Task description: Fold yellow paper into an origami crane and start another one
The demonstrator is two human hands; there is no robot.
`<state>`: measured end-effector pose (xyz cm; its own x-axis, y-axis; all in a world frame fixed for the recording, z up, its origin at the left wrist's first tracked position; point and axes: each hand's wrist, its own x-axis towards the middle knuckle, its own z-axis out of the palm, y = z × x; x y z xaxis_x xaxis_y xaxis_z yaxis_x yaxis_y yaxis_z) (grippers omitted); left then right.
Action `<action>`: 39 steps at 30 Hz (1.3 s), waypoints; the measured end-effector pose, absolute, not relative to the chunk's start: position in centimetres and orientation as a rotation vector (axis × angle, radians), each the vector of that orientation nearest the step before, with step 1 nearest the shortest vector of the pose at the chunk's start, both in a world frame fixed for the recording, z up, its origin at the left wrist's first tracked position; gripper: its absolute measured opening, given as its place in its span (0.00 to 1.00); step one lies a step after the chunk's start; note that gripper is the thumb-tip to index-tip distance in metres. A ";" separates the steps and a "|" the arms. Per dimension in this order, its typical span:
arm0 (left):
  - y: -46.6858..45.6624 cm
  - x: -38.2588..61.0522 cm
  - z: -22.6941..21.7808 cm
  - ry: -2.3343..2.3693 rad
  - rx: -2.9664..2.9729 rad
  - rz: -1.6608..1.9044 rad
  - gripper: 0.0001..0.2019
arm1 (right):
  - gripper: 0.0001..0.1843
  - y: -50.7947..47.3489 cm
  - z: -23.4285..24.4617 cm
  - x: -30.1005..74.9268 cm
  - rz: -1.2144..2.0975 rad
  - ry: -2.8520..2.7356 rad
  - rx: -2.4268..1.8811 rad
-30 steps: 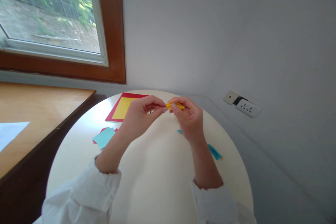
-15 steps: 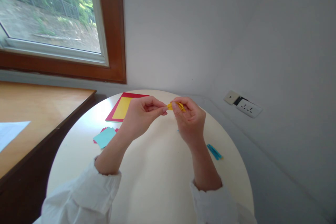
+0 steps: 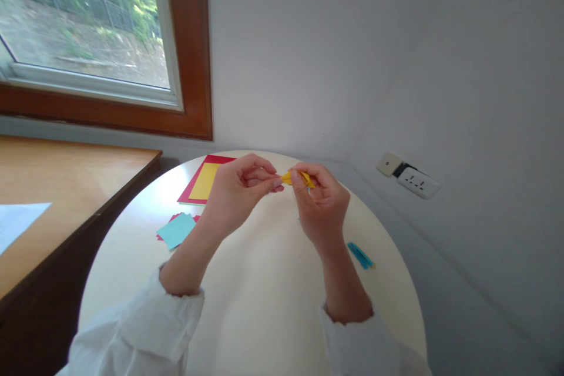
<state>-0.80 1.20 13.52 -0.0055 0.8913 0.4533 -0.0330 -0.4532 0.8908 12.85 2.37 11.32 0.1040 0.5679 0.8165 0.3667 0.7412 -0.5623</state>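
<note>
A small folded yellow paper piece (image 3: 298,178) is held in the air above the round white table (image 3: 259,299). My left hand (image 3: 240,191) pinches its left end with thumb and fingertips. My right hand (image 3: 321,205) is closed around its right end, fingers curled over it. Both hands meet over the far middle of the table. Most of the paper is hidden by my fingers.
A red sheet with a yellow sheet on top (image 3: 203,182) lies at the table's far left. A light blue square (image 3: 176,230) rests on a red one nearby. Folded blue strips (image 3: 360,255) lie to the right. A wooden desk (image 3: 53,188) stands left, a wall socket (image 3: 416,182) right.
My right hand has shifted slightly right and turned, bending the yellow paper. The left hand stays almost in place, still pinching it.
</note>
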 end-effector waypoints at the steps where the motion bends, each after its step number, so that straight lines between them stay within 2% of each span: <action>1: 1.2 -0.8 13.5 0.926 1.531 1.562 0.07 | 0.05 2.4 11.3 12.8 0.170 -1.506 -0.800; 19: 0.9 -0.9 13.8 0.917 1.558 1.526 0.06 | 0.04 2.2 11.4 12.7 0.039 -1.510 -0.816; 26: 1.3 -0.7 13.6 0.882 1.533 1.519 0.13 | 0.03 2.0 11.6 12.4 -0.096 -1.594 -0.800; 39: 1.3 -0.6 13.6 0.887 1.484 1.512 0.13 | 0.03 2.2 11.5 12.5 -0.214 -1.588 -0.751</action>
